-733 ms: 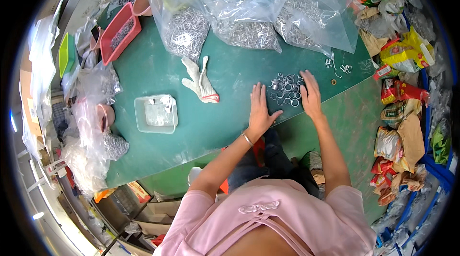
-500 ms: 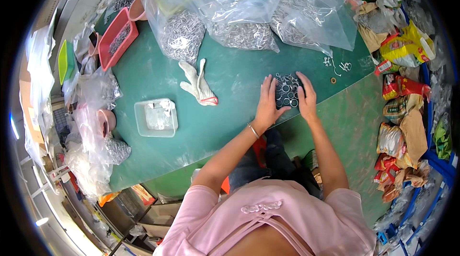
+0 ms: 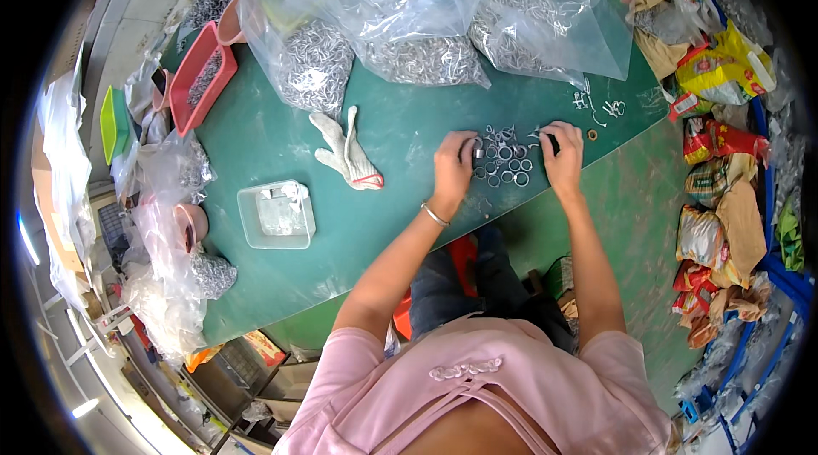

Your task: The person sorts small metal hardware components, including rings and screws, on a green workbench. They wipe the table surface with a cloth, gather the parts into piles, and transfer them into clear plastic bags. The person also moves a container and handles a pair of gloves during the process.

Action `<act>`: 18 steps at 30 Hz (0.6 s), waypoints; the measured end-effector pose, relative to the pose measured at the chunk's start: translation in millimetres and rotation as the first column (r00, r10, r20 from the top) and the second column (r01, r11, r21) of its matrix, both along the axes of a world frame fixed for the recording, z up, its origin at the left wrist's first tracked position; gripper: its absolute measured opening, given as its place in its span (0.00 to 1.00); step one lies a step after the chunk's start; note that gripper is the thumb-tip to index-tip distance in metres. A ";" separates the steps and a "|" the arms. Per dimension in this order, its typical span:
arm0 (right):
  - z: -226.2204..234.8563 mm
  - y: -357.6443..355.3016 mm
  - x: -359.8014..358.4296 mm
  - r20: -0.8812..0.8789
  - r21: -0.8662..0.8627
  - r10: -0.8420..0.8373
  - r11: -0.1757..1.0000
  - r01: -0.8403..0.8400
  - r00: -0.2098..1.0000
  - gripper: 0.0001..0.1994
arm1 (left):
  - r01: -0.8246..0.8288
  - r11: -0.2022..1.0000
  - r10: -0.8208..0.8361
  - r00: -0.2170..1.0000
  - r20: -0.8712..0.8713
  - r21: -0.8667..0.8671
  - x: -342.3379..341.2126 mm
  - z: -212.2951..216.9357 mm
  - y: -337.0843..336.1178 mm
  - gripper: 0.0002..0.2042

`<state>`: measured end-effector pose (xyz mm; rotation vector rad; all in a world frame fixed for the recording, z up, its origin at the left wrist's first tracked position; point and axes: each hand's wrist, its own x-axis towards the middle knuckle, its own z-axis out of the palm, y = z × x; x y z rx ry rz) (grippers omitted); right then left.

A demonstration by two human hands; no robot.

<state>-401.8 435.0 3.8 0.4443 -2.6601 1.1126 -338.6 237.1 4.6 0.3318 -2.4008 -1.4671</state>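
A small cluster of metal rings (image 3: 514,164) lies on the green table between my two hands, with small bright metal pieces (image 3: 500,135) at its far side. My left hand (image 3: 452,167) is at the cluster's left, its fingers curled and pinching a metal ring (image 3: 478,153). On the other side, my right hand (image 3: 563,157) has thumb and fingers bent in a pinch at a small metal piece (image 3: 535,135), whose exact shape is too small to tell. A white knitted glove (image 3: 347,153) with a red cuff edge lies to the left.
Clear plastic bags of small metal parts (image 3: 423,61) line the far side of the green table (image 3: 392,238). A clear plastic tub (image 3: 277,215) stands left, near a pink basket (image 3: 203,78). Right of my hands lie several metal pieces (image 3: 613,108) and a brass-coloured ring (image 3: 592,135).
My hands have moved apart from around the rings, the left one leftward and the right one rightward. Their fingers have gone from spread to pinching, and the rings lie more spread out.
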 end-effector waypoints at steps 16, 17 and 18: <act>3.5 -10.7 16.0 0.052 0.090 0.045 0.995 -0.050 0.998 0.08 | 0.122 0.992 -0.122 0.992 -0.016 -0.013 2.8 1.6 -4.2 0.10; 2.2 -8.7 14.2 0.037 0.085 0.015 0.996 -0.018 0.999 0.07 | 0.099 0.994 -0.100 0.995 0.016 0.040 3.7 -0.2 -4.5 0.10; 1.9 -8.2 13.7 0.098 0.021 -0.023 1.000 0.021 0.995 0.07 | 0.073 0.993 -0.077 0.996 0.049 0.093 4.8 -2.3 -5.3 0.11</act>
